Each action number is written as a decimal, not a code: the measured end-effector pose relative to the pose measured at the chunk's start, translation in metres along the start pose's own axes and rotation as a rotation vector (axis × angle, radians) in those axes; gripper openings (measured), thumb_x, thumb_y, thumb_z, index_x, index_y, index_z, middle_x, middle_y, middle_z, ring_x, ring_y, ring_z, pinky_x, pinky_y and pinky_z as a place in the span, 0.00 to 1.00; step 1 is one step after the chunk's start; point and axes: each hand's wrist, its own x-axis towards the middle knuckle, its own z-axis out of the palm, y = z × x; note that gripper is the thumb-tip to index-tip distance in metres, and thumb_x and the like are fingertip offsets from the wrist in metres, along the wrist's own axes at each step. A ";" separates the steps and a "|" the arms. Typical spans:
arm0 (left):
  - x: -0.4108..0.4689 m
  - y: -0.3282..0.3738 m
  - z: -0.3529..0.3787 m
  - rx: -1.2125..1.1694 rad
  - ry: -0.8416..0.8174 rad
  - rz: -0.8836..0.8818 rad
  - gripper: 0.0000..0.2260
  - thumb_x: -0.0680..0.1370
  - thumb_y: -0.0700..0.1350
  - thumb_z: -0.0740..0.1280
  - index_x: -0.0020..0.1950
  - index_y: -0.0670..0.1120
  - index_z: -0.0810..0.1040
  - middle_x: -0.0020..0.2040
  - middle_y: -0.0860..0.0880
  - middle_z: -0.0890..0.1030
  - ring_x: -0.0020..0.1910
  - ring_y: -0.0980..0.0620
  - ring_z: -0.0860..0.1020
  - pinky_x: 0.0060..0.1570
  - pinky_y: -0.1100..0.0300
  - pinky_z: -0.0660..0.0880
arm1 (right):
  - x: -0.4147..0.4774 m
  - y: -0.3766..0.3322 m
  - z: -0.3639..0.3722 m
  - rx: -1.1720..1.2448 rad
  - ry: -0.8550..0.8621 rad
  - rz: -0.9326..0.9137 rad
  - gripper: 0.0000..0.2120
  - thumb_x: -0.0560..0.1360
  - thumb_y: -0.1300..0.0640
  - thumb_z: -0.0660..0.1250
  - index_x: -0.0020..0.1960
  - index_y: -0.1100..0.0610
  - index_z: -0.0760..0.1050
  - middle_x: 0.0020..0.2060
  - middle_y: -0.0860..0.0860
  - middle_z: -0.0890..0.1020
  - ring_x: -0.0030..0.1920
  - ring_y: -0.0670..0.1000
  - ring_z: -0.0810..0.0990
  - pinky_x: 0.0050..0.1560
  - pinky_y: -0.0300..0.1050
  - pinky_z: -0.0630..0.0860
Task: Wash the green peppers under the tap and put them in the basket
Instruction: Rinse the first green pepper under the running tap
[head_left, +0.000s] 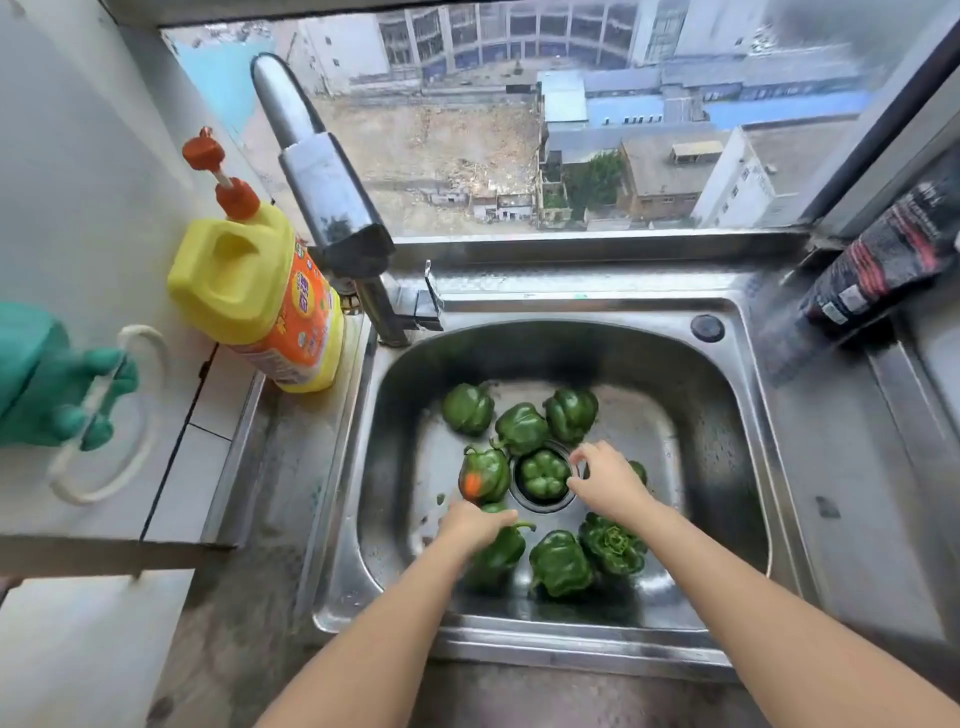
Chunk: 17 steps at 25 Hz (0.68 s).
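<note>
Several green peppers lie in the steel sink (727, 467). One pepper (544, 474) sits in the drain opening. My right hand (608, 480) is beside it, thumb and fingers spread at the drain's right rim, partly covering another pepper (639, 470). My left hand (475, 525) lies over a long pepper (498, 558) at the front left, fingers curled on its top. A pepper with an orange patch (484, 475) lies just behind that hand. The tap (332, 208) rises at the back left; no water runs from it. No basket is in view.
A yellow and orange detergent bottle (260, 296) stands left of the tap. A green rubber glove (47, 384) hangs on the left wall. A dark packet (883, 260) leans at the back right. A window runs behind the sink.
</note>
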 end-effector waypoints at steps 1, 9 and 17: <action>0.004 0.002 0.006 -0.017 -0.021 -0.046 0.37 0.69 0.62 0.70 0.68 0.38 0.67 0.64 0.42 0.74 0.59 0.43 0.75 0.54 0.55 0.75 | 0.001 0.001 0.000 0.001 0.010 0.004 0.16 0.76 0.57 0.62 0.64 0.56 0.71 0.63 0.54 0.70 0.62 0.54 0.71 0.54 0.44 0.69; -0.008 -0.001 -0.005 -0.376 -0.188 -0.185 0.17 0.72 0.52 0.66 0.55 0.44 0.71 0.56 0.42 0.75 0.51 0.44 0.75 0.52 0.50 0.77 | 0.000 0.001 -0.012 0.035 0.022 0.019 0.14 0.76 0.57 0.62 0.61 0.56 0.73 0.61 0.54 0.73 0.58 0.53 0.74 0.53 0.44 0.69; -0.046 0.022 -0.101 -0.664 -0.152 0.010 0.23 0.73 0.51 0.70 0.62 0.40 0.71 0.56 0.39 0.77 0.47 0.43 0.79 0.39 0.53 0.80 | 0.025 -0.122 -0.097 0.445 0.100 -0.121 0.18 0.76 0.47 0.65 0.61 0.57 0.74 0.55 0.52 0.79 0.53 0.52 0.79 0.55 0.45 0.76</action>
